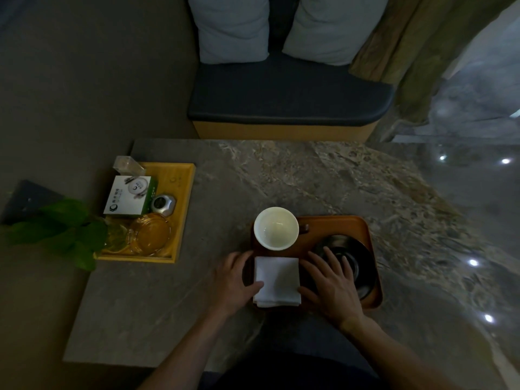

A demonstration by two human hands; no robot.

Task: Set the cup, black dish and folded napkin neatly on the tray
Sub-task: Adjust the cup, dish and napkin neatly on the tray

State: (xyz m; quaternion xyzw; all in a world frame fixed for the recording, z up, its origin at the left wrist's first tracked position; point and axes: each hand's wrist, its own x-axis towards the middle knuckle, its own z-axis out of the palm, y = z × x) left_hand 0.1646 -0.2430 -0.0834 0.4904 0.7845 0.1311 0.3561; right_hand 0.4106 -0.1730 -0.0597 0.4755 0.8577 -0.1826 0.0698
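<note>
While both hands lie flat with fingers spread, the left hand [235, 280] and right hand [332, 288] flank the folded white napkin [277, 281] at the brown wooden tray's [363, 229] near-left corner; beyond sit the glossy black dish [361, 266], right, and white ceramic cup [276, 228], far-left. Only fine straightening seems left.

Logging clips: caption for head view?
Both hands square white folded napkin on brown tray beside white cup, black dish.

A grey stone-patterned table [323, 178] fills the middle of the view. On its left edge sits a yellow wooden box tray [184, 209] holding a white and green carton [129, 197], a small silver gadget [163, 205], a clear plastic packet [128, 165] and glass ashtrays [152, 235]. Green leaves [60, 232] overlap its near left corner. Beyond the table stands a dark-cushioned bench [287, 99] with two pale pillows [233, 29].
</note>
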